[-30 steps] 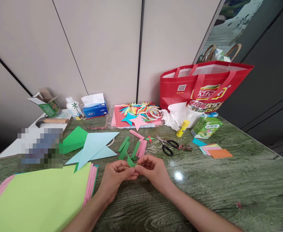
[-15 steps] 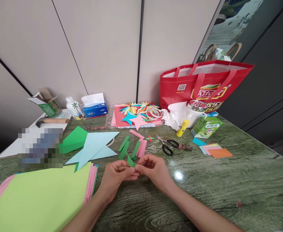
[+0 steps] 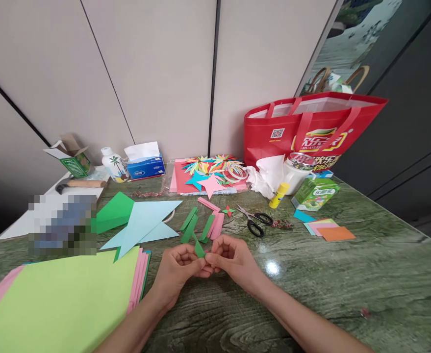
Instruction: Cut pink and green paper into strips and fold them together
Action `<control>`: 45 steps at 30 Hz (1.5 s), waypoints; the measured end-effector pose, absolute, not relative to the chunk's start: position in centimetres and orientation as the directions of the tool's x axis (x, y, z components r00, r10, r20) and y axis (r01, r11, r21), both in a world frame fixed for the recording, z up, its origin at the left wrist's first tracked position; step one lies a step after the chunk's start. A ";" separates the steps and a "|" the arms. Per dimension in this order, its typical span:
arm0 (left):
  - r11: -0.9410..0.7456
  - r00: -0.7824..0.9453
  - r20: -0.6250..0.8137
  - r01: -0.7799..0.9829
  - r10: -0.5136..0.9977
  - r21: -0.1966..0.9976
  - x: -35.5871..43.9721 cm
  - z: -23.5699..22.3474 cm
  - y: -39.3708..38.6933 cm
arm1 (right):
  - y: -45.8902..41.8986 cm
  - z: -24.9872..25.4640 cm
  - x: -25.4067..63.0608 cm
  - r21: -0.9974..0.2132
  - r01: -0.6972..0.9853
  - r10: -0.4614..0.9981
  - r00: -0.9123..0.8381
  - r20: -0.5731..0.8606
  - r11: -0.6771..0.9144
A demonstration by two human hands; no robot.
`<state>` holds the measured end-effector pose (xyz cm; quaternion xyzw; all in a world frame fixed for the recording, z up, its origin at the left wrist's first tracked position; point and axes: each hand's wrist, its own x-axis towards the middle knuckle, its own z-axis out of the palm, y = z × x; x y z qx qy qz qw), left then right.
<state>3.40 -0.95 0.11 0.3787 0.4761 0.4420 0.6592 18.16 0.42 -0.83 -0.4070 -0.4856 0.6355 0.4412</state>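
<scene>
Both my hands meet just above the green marbled table (image 3: 347, 284), pinching one small folded green paper piece (image 3: 199, 249). My left hand (image 3: 178, 272) grips its lower left side with curled fingers. My right hand (image 3: 233, 260) pinches its right side with thumb and fingertips. Just beyond my hands lie several green paper strips (image 3: 191, 225) and pink paper strips (image 3: 215, 223). Black-handled scissors (image 3: 255, 220) rest to the right of the strips, beside a tiny red and green paper star (image 3: 228, 211).
A stack of light green and pink sheets (image 3: 61, 299) fills the near left, with light blue triangles (image 3: 141, 223) and a green sheet (image 3: 114, 211) behind. At the back stand a red bag (image 3: 311, 130), tissue box (image 3: 143, 164), bottle (image 3: 113, 165), glue stick (image 3: 278, 194), green carton (image 3: 314, 192) and finished paper stars (image 3: 208, 174).
My hands have shifted very slightly on the green piece, the right fingers closing in toward the left. Nothing else has moved.
</scene>
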 end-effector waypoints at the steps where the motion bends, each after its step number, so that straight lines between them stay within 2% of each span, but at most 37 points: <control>1: 0.322 0.154 -0.292 -0.229 0.944 0.919 3.4 0.1 -0.9 | 0.4 -0.8 18.1 -0.976 -0.170 0.959 -0.270 -0.086 -0.135; 6: 0.292 0.150 -0.259 -0.268 0.954 0.918 3.0 0.2 -0.8 | 0.5 -1.1 18.1 -0.984 -0.165 0.964 -0.267 -0.024 -0.070; 16: 0.224 0.163 -0.196 -0.171 0.967 0.959 3.1 0.0 -0.8 | 0.6 -1.4 18.2 -0.986 -0.141 0.955 -0.293 -0.049 -0.094; 23: 0.272 0.204 -0.235 -0.175 0.950 0.946 3.4 -0.1 -1.0 | 0.3 -0.8 18.0 -0.980 -0.120 0.939 -0.325 -0.112 -0.158; 28: 0.232 0.155 -0.209 -0.142 0.965 0.962 3.4 0.0 -0.7 | 0.3 -1.4 17.7 -0.997 -0.069 0.972 -0.236 -0.013 -0.031; 31: 0.204 0.101 -0.192 -0.127 0.976 0.971 3.3 -0.2 -0.6 | 0.2 -1.9 17.7 -0.994 -0.006 0.981 -0.161 0.107 0.107; 35: 0.184 0.050 -0.179 -0.119 0.983 0.976 3.3 -0.6 -0.6 | 0.1 -2.1 17.9 -0.937 0.167 0.951 -0.088 0.297 0.308; 39: 0.174 0.075 -0.167 -0.093 0.983 0.980 3.2 -0.7 -0.5 | -0.2 -2.0 18.0 -0.868 0.245 0.899 -0.192 0.393 0.432; 42: 0.179 0.056 -0.174 -0.081 0.983 0.981 3.1 -0.5 -0.5 | -0.3 -2.0 18.0 -0.876 0.199 0.875 -0.316 0.367 0.440; 45: 0.188 0.062 -0.183 -0.095 0.981 0.978 3.0 -0.4 -0.5 | -0.3 -1.9 18.0 -0.897 0.174 0.883 -0.327 0.337 0.406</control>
